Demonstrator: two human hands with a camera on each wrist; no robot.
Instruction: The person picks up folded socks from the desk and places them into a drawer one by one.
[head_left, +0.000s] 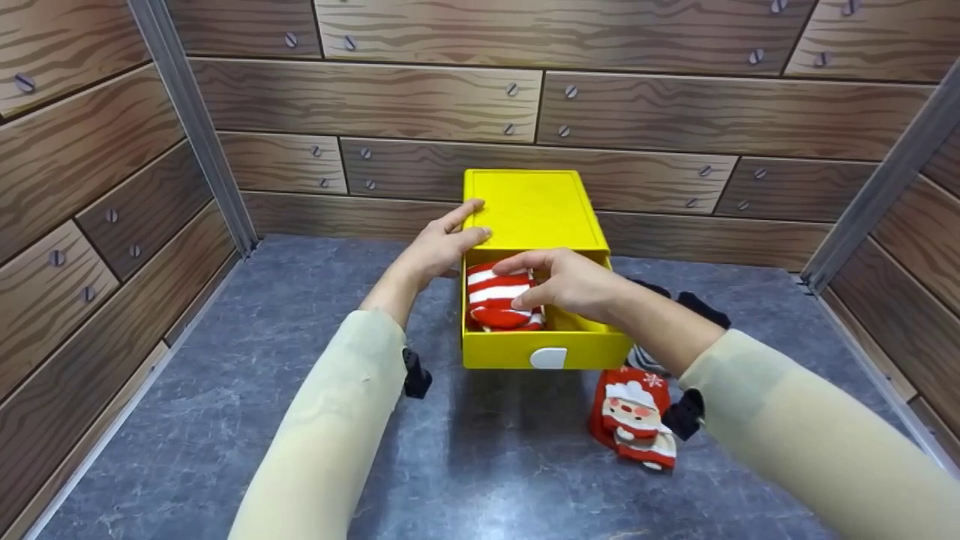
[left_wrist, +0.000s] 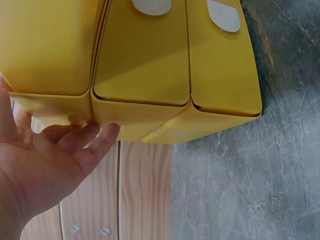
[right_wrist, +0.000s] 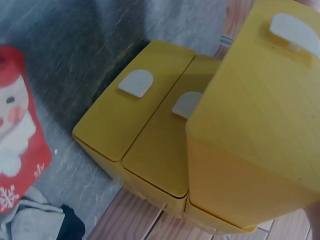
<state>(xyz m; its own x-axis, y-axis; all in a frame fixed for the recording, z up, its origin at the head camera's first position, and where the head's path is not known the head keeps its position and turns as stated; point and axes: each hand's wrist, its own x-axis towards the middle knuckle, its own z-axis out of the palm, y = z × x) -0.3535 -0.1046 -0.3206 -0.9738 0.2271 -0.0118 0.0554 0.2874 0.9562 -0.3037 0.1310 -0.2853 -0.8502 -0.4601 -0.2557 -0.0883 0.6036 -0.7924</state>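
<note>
A yellow drawer cabinet (head_left: 529,210) stands near the back wall, its top drawer (head_left: 502,351) pulled out towards me. Inside, at the drawer's left side, lies a folded red-and-white striped sock bundle (head_left: 499,292). My right hand (head_left: 577,285) reaches into the drawer, thumb and forefinger extended apart and touching the bundle; its other fingers are hidden. My left hand (head_left: 435,247) rests against the cabinet's upper left edge, thumb and forefinger on top. In the left wrist view its other fingers (left_wrist: 102,137) lie nearly straight along the cabinet's side.
Right of the cabinet, red socks with a Santa face (head_left: 636,420) lie on the grey marbled surface (head_left: 315,330). Behind them are grey striped socks (head_left: 643,360) and a black sock (head_left: 701,307). Two lower drawers (right_wrist: 117,112) are closed. Wood-patterned walls (head_left: 435,97) surround the area.
</note>
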